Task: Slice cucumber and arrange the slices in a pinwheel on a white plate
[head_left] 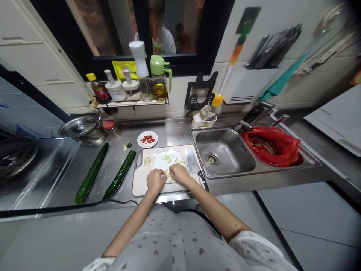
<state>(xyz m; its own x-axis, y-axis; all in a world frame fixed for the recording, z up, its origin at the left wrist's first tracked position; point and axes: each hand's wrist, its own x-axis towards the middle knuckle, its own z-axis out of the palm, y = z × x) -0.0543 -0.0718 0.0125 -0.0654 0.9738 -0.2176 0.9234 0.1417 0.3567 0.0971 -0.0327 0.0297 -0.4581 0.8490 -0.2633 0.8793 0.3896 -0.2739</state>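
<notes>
A white plate (pixel 158 162) lies on a pale cutting board (pixel 142 184), with several thin cucumber slices (pixel 169 156) arranged on it in small groups. At the plate's near edge, my left hand (pixel 156 180) has its fingertips pinched on a cucumber slice. My right hand (pixel 179 174) reaches in from the other side, its fingers closed at the same near group of slices. A few more slices (pixel 147 161) are stacked on the board's left part. Along the board's right side rests a kitchen knife (pixel 192 161), its black handle towards me.
Two whole cucumbers (pixel 120 175) lie left of the board. Behind it are a small dish (pixel 147 139) of chopped red pieces and cucumber ends (pixel 126 145). To the right are a steel sink (pixel 225 150) and a red bag (pixel 273 145). A lidded pot (pixel 84 131) stands back left.
</notes>
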